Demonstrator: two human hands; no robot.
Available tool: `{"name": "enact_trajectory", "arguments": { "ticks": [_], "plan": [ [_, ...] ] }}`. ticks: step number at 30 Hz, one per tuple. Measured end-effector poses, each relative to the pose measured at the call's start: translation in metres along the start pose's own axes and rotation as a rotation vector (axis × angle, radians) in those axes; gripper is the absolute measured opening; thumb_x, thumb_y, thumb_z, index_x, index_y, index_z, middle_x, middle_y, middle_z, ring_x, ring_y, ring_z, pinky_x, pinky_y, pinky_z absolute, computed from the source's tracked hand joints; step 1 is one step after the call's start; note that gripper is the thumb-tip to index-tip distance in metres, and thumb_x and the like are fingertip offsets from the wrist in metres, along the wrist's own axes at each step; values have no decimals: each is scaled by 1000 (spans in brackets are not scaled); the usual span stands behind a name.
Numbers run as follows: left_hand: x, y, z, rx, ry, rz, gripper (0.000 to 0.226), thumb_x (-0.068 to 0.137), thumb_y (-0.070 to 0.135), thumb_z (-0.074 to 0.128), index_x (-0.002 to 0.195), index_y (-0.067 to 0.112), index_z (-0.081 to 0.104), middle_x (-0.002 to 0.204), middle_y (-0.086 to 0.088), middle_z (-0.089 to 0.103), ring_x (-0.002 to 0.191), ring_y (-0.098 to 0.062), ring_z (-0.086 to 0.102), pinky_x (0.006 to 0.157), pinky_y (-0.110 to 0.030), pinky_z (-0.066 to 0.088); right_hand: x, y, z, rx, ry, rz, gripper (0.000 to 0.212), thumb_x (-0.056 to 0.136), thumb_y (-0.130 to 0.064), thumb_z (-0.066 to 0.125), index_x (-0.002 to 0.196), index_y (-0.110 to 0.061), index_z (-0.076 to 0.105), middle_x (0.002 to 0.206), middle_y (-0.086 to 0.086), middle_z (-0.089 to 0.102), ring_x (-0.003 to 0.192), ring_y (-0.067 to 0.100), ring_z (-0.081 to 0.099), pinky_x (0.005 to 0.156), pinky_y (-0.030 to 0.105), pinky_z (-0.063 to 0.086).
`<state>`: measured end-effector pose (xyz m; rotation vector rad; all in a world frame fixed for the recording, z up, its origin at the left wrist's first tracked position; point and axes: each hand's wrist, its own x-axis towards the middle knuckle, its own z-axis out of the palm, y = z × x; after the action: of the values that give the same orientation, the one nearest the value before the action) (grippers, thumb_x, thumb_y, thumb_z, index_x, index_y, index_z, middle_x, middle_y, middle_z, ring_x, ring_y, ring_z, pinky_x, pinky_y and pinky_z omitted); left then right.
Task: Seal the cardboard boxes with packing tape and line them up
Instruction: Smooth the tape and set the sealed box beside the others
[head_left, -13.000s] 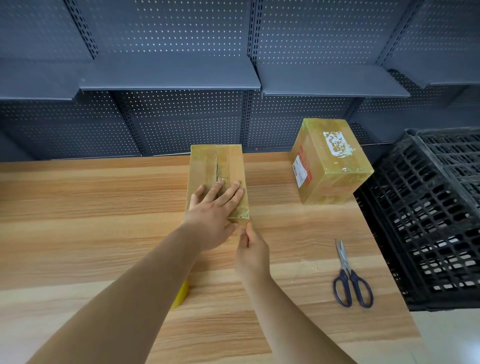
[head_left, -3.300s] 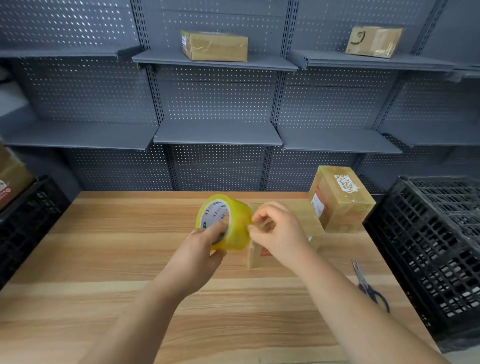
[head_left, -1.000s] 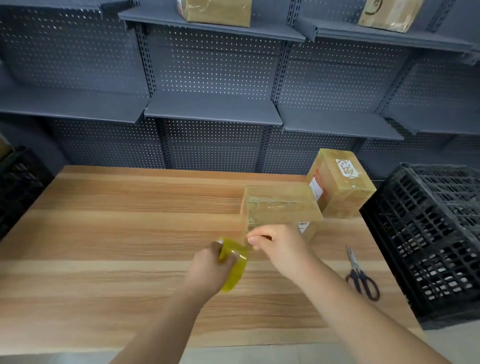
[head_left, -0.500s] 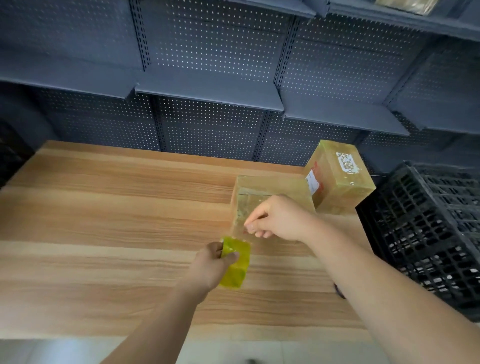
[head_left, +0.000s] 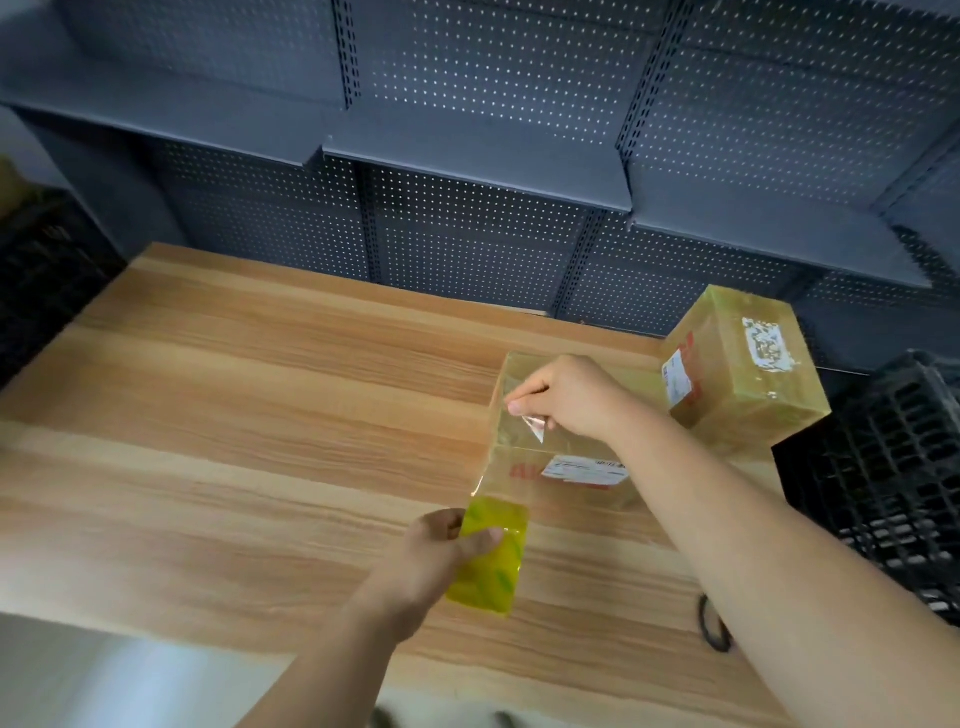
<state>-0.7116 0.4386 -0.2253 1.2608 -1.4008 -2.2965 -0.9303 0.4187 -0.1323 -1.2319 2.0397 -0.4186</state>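
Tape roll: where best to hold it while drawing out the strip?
Hold the tape roll across its outer band, probably from the near left, as the left hand does: the strip leaves its far edge toward the box, pinched by the right hand, so keep that side free.

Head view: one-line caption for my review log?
Left hand grips the tape roll; right hand pinches the pulled strip above the nearer box.
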Motion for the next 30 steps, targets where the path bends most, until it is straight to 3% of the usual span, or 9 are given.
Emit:
{"name": "enact_trajectory", "arguments": {
  "ticks": [4,12,16,22,25,28,30],
  "plan": [
    [2,-3,4,-39,31,0,47,67,36,79,101,4,71,93,-16,74,85,-30,71,71,-39,55,11,12,3,82,32,5,10,82,-26,78,92,-24,76,75,-8,72,59,0,59,59,17,45],
    [9,4,9,-66,75,-23,49,68,35,83,106,6,70,97,-16,74,93,-37,70,86,-56,55,29,21,15,111,94,-66,5,87,-26,73,88,-22,75,87,-4,70,69,7,54,65,25,46],
    [12,2,7,-39,109,-37,54,63,46,81,103,13,72,97,-10,75,95,-32,70,92,-55,53,34,23,23,109,136,-95,5,87,-26,72,88,-21,75,88,-7,69,73,5,57,63,18,43],
    [18,-4,6,-56,128,-83,53,62,42,82,103,9,71,96,-11,75,93,-31,71,91,-55,53,43,37,40,83,224,-178,5,84,-24,75,80,-23,73,90,-9,56,83,2,49,72,19,37],
    [21,-6,5,-60,133,-90,49,66,37,86,103,9,71,95,-11,75,91,-30,72,90,-53,54,44,44,52,126,326,-209,5,81,-24,78,84,-23,74,89,-11,52,81,1,48,78,22,41],
    [24,-7,6,-75,138,-90,35,77,29,77,105,9,70,96,-10,75,91,-29,72,90,-53,54,43,47,57,186,430,-177,28,76,-25,82,97,-24,64,93,-13,49,80,-1,46,76,18,43],
    [26,-6,5,-91,147,-91,29,81,26,75,105,10,70,96,-9,75,92,-29,72,91,-52,54,43,47,58,176,438,-202,26,81,-23,78,103,-23,64,93,-14,52,81,2,49,77,20,44]
  ]
}}
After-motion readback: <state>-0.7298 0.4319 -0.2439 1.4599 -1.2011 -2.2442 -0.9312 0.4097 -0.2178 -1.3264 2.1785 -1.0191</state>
